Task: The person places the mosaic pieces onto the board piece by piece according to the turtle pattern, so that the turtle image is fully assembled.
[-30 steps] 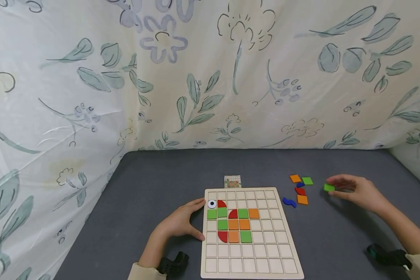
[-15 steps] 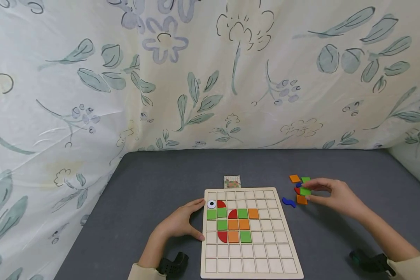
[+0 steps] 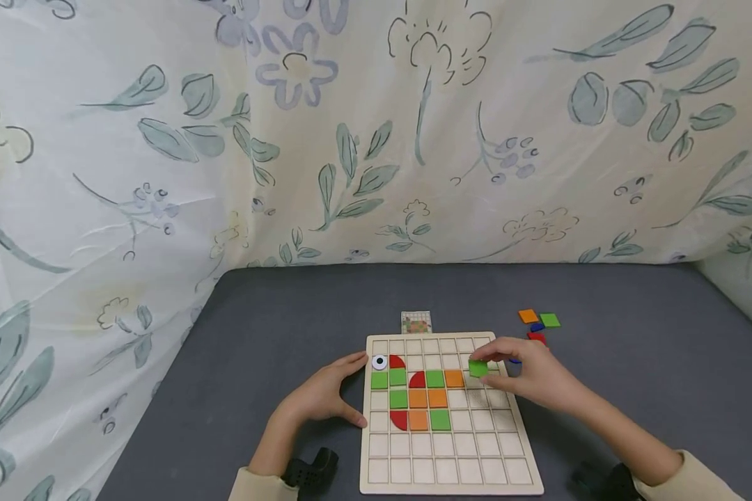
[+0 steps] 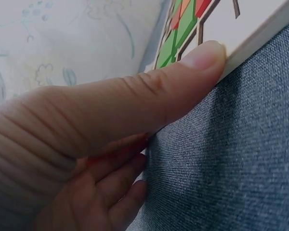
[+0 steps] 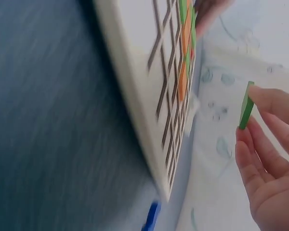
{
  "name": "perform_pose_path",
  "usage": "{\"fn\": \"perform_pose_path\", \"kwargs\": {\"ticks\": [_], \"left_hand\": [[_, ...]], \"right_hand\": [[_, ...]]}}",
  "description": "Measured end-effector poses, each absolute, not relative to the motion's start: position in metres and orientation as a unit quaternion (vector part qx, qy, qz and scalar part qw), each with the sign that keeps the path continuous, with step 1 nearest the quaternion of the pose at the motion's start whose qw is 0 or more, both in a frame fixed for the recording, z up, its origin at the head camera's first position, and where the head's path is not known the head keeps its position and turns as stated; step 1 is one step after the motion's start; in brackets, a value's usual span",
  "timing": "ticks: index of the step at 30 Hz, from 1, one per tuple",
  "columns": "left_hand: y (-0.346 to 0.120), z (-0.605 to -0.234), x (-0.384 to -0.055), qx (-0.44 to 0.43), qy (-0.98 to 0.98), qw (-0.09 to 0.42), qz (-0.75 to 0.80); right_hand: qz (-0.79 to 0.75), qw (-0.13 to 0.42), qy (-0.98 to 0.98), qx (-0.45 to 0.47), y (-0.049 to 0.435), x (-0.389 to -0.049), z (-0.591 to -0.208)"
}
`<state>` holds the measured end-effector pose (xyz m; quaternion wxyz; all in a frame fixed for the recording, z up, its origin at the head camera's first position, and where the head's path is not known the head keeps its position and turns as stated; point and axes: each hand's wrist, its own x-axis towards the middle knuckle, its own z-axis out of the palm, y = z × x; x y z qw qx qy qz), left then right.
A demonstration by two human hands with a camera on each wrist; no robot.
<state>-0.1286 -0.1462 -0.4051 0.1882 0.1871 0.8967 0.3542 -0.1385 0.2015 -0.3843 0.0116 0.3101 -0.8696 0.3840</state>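
Observation:
My right hand [image 3: 535,367] pinches a green square tile [image 3: 478,368] between thumb and fingertips, above the right part of the wooden grid board [image 3: 451,445]. In the right wrist view the green tile [image 5: 246,106] is seen nearly edge-on, raised off the board. My left hand [image 3: 319,393] rests against the board's left edge, thumb and fingers spread apart. Its thumb [image 4: 202,57] touches the board's rim in the left wrist view. Green, orange and red pieces lie in the grid's left and middle cells, with a round eye piece [image 3: 379,362] near the upper left.
Loose pieces lie right of the board: an orange tile [image 3: 528,316], a green tile [image 3: 549,320], a small blue piece [image 3: 537,327] and a red piece [image 3: 537,337]. A small patterned card [image 3: 416,322] lies behind the board. A floral curtain [image 3: 351,139] hangs behind the dark table.
My right hand has carried the green tile leftward, from right of the loose pieces, past them, to over the board. My left hand has stayed at the board's edge.

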Motion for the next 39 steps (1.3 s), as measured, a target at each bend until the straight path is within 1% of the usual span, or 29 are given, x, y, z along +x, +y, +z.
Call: {"fn": "perform_pose_path", "kwargs": {"ticks": [5,12,21,29,39], "left_hand": [[-0.147,-0.403,-0.13,0.186,0.899,0.186,0.351],[-0.147,-0.404,-0.132,0.184,0.899,0.189,0.35],[-0.145,-0.404,-0.131,0.18,0.901,0.186,0.349],[-0.144,-0.405,-0.132,0.175,0.904,0.188,0.343],[-0.144,-0.402,-0.13,0.173,0.903,0.19,0.344]], "right_hand": [[0.396,-0.007,-0.858,0.327,0.183,-0.136,-0.386],[0.398,-0.02,-0.854,0.333,0.171,-0.13,-0.397],[0.378,0.0,-0.857,0.351,0.167,-0.124,-0.411],[0.359,-0.014,-0.869,0.341,0.169,-0.123,-0.415],[0.361,-0.009,-0.872,0.33,0.169,-0.123,-0.414]]}}
